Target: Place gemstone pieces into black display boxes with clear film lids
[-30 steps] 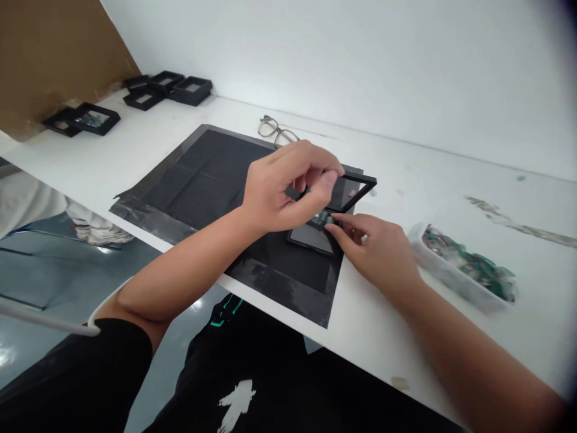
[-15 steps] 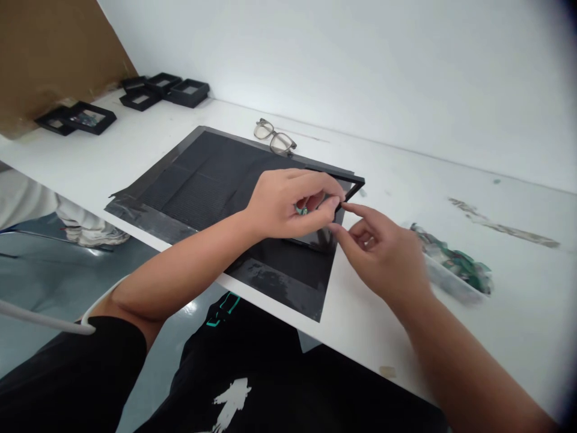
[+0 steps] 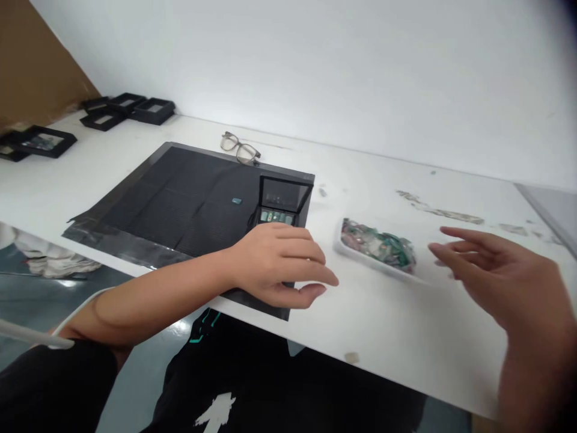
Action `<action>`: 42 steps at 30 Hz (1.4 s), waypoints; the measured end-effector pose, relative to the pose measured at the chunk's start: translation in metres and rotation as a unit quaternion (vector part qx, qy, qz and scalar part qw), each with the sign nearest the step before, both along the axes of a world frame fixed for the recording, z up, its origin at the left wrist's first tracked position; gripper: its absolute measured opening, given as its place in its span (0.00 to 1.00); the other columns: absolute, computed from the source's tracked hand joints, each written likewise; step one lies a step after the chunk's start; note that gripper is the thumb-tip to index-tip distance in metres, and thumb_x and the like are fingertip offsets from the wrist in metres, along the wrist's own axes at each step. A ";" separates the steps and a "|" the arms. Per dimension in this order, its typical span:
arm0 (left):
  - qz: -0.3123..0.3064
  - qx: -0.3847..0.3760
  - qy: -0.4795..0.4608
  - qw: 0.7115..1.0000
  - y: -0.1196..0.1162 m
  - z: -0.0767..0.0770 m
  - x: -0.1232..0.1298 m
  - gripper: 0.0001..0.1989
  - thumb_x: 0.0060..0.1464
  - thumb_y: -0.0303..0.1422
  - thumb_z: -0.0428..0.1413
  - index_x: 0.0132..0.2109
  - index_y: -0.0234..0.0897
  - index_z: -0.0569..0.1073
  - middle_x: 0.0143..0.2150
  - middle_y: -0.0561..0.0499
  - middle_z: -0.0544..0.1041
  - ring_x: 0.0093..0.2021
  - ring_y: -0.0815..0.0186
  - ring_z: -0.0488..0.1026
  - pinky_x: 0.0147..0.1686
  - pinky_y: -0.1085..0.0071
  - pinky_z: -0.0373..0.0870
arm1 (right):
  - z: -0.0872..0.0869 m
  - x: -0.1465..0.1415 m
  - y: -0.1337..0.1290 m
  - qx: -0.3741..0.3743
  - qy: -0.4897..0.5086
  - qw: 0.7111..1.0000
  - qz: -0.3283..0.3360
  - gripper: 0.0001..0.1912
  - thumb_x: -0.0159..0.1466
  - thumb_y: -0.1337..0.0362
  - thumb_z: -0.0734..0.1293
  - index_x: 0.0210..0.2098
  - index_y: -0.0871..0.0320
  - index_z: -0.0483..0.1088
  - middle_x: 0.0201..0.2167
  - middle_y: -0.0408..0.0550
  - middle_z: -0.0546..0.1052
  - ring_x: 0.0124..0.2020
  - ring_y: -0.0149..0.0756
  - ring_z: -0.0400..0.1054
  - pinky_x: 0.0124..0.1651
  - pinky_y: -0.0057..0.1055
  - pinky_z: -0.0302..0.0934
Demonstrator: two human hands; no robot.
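Observation:
My left hand (image 3: pixel 283 264) hovers palm down in front of a small black box (image 3: pixel 286 193), its fingers stretched and nothing held. The box's clear-windowed lid stands raised, and a row of small green pieces (image 3: pixel 276 216) shows inside. My hand hides the front of the box. It rests on a black mat (image 3: pixel 189 192), where one loose small green piece (image 3: pixel 237 201) lies. To the right, a white plastic tray (image 3: pixel 383 263) holds a jumble of green, reddish and clear bits. Past the tray's right end, my right hand (image 3: pixel 500 270) is in the air, thumb and fingers apart, with nothing in it.
Eyeglasses (image 3: pixel 241 149) lie behind the mat. Several black window-lidded boxes (image 3: pixel 155 110) are gathered at the back left. A long crumpled strip (image 3: pixel 451 214) lies right of the tray, and a small tan scrap (image 3: pixel 351 358) near the table's front edge. A wall runs along the back.
Both hands were together at the box, pinching at its raised lid. They have let go: the left moved down in front of the box, the right away past the tray. The view shifted right.

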State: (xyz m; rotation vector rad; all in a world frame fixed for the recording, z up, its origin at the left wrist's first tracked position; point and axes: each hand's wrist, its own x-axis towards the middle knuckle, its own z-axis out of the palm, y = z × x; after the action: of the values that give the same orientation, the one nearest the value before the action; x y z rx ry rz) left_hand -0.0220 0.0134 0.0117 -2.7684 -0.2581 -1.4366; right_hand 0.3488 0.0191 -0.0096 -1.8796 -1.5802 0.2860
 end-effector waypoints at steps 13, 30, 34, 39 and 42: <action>0.015 -0.025 0.113 0.993 0.001 -0.009 0.006 0.21 0.64 0.51 0.51 0.50 0.42 0.78 0.47 0.52 0.83 0.57 0.57 0.73 0.57 0.62 0.68 | 0.048 -0.069 0.022 0.208 -0.167 0.940 0.211 0.06 0.63 0.58 0.72 0.35 0.53 0.79 0.37 0.51 0.80 0.32 0.40 0.72 0.38 0.40 0.68; -0.035 -0.139 0.223 0.964 0.009 -0.011 0.009 0.20 0.68 0.47 0.49 0.41 0.37 0.76 0.39 0.50 0.82 0.47 0.61 0.76 0.57 0.63 0.65 | 0.014 -0.080 0.014 0.058 -0.253 0.909 0.325 0.05 0.63 0.60 0.72 0.33 0.50 0.82 0.66 0.50 0.68 0.72 0.72 0.46 0.61 0.76 0.53; -0.042 -0.151 0.221 0.963 0.010 -0.010 0.009 0.20 0.68 0.46 0.48 0.41 0.38 0.76 0.38 0.51 0.83 0.44 0.62 0.77 0.56 0.63 0.66 | 0.017 -0.082 0.013 0.040 -0.229 0.907 0.351 0.07 0.64 0.61 0.70 0.32 0.50 0.82 0.64 0.52 0.70 0.72 0.68 0.48 0.61 0.72 0.57; -0.049 -0.158 0.214 0.963 0.010 -0.008 0.007 0.20 0.68 0.46 0.48 0.39 0.39 0.77 0.37 0.50 0.83 0.43 0.63 0.77 0.56 0.63 0.66 | 0.022 -0.076 0.012 0.057 -0.182 0.910 0.367 0.09 0.66 0.58 0.68 0.34 0.49 0.81 0.62 0.48 0.73 0.72 0.65 0.51 0.60 0.68 0.61; -0.049 -0.164 0.212 0.962 0.010 -0.007 0.005 0.20 0.68 0.45 0.48 0.38 0.40 0.78 0.37 0.51 0.83 0.43 0.63 0.77 0.55 0.63 0.67 | 0.026 -0.072 0.011 0.084 -0.169 0.907 0.377 0.09 0.68 0.58 0.67 0.38 0.47 0.81 0.60 0.47 0.75 0.71 0.63 0.53 0.62 0.68 0.59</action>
State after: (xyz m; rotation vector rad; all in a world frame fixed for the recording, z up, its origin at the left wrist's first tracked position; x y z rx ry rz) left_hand -0.0166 0.0234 0.0044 -3.3073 -0.3810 -0.8361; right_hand 0.2764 0.0304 0.0162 -1.1496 -2.4492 0.1413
